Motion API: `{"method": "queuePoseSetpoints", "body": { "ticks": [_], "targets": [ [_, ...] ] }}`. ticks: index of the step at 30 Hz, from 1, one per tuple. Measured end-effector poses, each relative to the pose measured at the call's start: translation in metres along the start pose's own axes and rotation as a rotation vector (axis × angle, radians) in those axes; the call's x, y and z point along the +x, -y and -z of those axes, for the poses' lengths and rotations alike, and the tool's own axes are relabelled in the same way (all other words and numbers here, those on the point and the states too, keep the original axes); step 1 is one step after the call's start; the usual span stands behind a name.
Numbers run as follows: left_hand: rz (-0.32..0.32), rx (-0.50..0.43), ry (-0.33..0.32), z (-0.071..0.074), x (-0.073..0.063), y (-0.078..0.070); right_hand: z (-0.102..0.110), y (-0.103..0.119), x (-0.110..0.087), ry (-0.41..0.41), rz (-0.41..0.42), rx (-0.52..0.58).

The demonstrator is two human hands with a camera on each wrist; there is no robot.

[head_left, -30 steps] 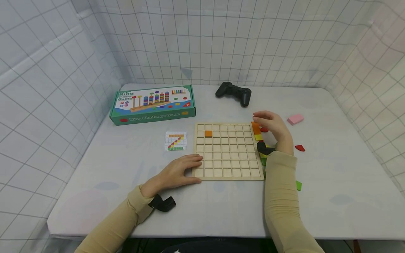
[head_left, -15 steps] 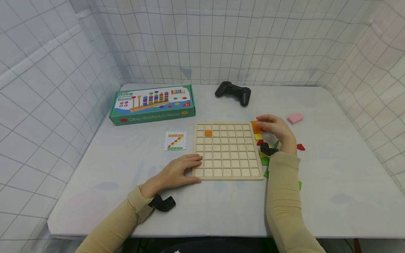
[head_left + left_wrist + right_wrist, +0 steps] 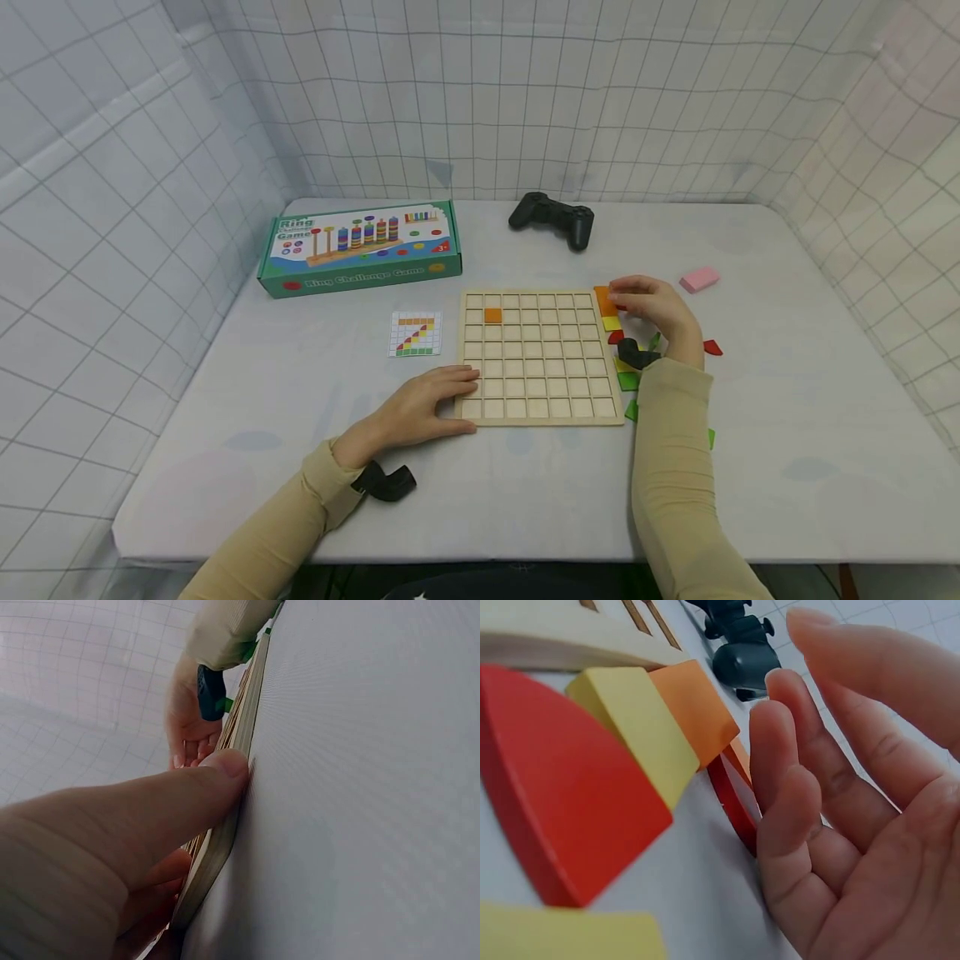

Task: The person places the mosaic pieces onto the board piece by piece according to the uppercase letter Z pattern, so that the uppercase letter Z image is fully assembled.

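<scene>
The left hand rests at the near-left corner of a wooden grid board. In the left wrist view its thumb presses the board's near edge. One orange square sits in an upper-left cell. My right hand is at the board's far-right corner, fingers loosely bent, beside orange pieces. The right wrist view shows nothing between thumb and fingers; a red piece lies beside the fingertips. Nearby are a yellow piece and a rounded red piece.
A pattern card lies left of the board. Behind are a green game box and a black game controller. On the right are a pink block, a red piece and green pieces.
The right hand has shifted slightly right and nearer the person, uncovering several pieces along the board's right side. The left hand and the board stay put.
</scene>
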State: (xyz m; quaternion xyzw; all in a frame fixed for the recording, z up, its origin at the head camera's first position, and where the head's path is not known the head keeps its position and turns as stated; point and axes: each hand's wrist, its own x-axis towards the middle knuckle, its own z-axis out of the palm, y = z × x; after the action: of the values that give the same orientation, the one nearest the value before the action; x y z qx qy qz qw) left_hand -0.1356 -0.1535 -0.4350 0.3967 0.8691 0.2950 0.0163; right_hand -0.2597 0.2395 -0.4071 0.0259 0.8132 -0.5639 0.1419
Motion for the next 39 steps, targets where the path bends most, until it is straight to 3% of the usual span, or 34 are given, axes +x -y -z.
{"method": "queuePoseSetpoints", "body": {
  "ticks": [25, 39],
  "targets": [
    [0.015, -0.018, 0.016, 0.0018, -0.0011, -0.0019, -0.0039, -0.0073, 0.0065, -0.056, -0.001, -0.119],
    [0.021, -0.019, 0.020, 0.0015, -0.0009, -0.0022, -0.0053, -0.0045, 0.0049, -0.025, 0.026, -0.212]
  ]
}}
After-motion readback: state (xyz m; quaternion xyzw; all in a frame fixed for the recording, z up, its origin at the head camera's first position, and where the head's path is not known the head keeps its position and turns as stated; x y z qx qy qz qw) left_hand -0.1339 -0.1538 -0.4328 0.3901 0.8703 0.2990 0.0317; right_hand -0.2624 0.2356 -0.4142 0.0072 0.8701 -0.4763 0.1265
